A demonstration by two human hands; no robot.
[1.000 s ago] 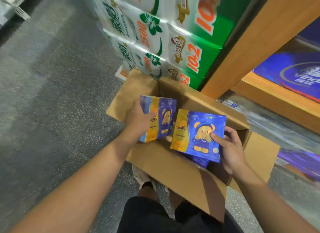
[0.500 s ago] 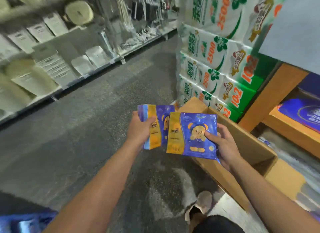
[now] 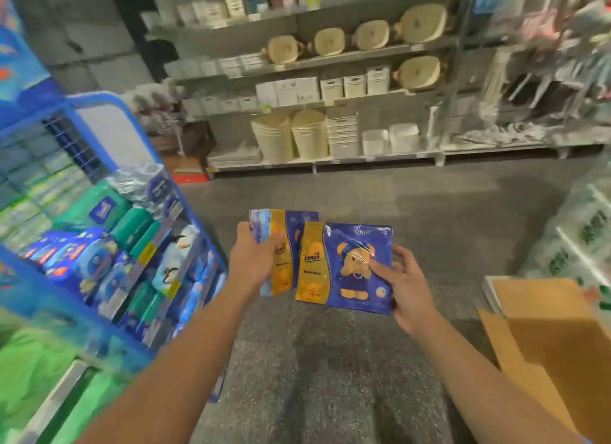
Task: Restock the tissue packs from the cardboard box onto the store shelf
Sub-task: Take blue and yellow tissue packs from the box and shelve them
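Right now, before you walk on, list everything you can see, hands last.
tissue packs: two, blue and gold with a bear print, one held on the left, one on the right, overlapping above the floor
cardboard box: one, brown, flaps open, lower right
blue display rack: one, stocked with blue and green packs, on the left
wrapped paper packs: a stack, white and green, right edge, blurred
far shelves: grey, carrying white bins and cream baskets, across the aisle
floor: grey, speckled
left hand: grips the left pack
right hand: holds the right pack, thumb on its front
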